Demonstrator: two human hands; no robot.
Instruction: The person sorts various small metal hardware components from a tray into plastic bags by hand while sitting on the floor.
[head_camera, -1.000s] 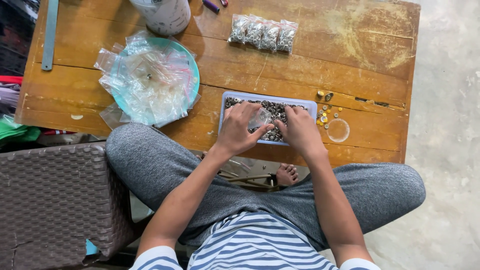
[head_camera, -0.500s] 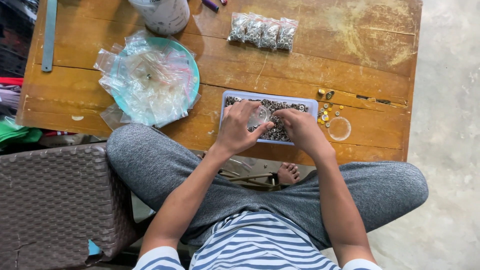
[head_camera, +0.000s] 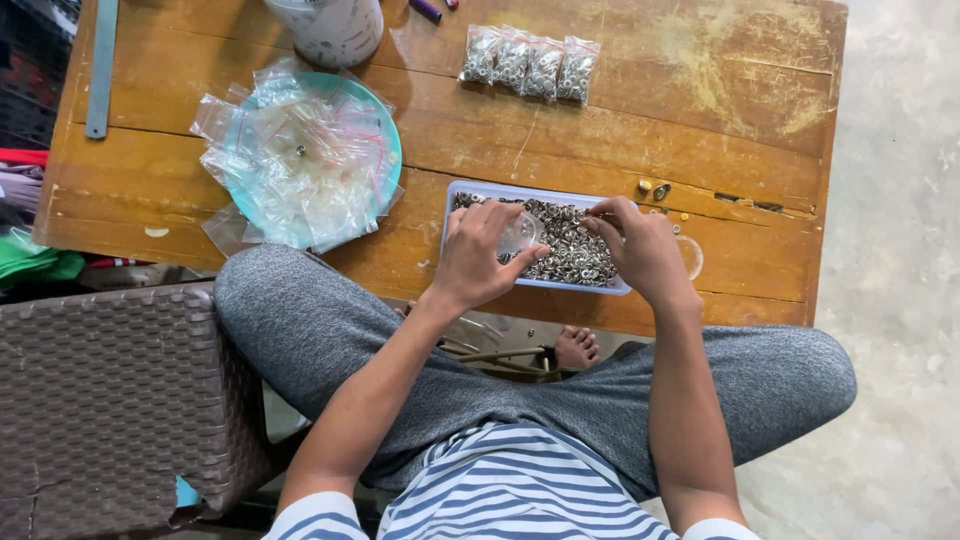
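A pale blue rectangular tray full of small silver metal rings sits near the front edge of a worn wooden table. My left hand rests over the tray's left half and holds a small clear plastic bag. Over the tray's right half, my right hand has its fingertips pinched together just above the rings; whether a ring is between them is too small to tell.
A teal bowl heaped with empty clear zip bags stands at the left. Several filled bags lie in a row at the back. A metal ruler, a white cup, loose brass bits and a brown wicker seat are around.
Both hands have stayed over the tray. The right hand's fingers have drawn together into a pinch above the rings, and the left hand has shifted the clear bag slightly.
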